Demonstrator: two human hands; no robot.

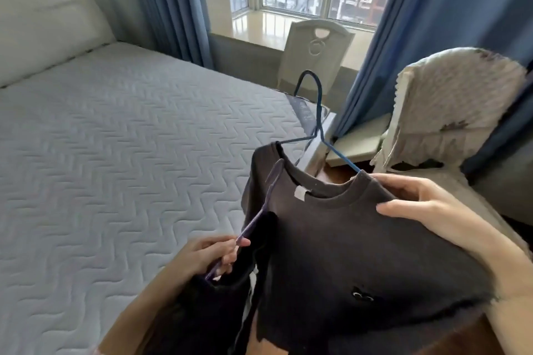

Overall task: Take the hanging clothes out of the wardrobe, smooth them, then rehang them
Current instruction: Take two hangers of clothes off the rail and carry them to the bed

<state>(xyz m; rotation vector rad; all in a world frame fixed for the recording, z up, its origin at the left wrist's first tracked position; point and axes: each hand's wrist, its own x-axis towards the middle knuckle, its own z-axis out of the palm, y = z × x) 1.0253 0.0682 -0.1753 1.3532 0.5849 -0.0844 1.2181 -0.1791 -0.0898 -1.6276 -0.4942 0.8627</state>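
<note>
A dark charcoal T-shirt hangs in the air on a blue wire hanger, whose hook points up toward the window. My right hand grips the shirt's right shoulder by the collar, with the thumb on top of the cloth. My left hand pinches a purple hanger that carries a second, darker garment at the lower left. A grey patterned garment is draped over my right forearm.
A bare quilted mattress with a padded headboard fills the left. A white chair stands by the window ledge, between blue curtains. Wooden floor shows beside the bed corner.
</note>
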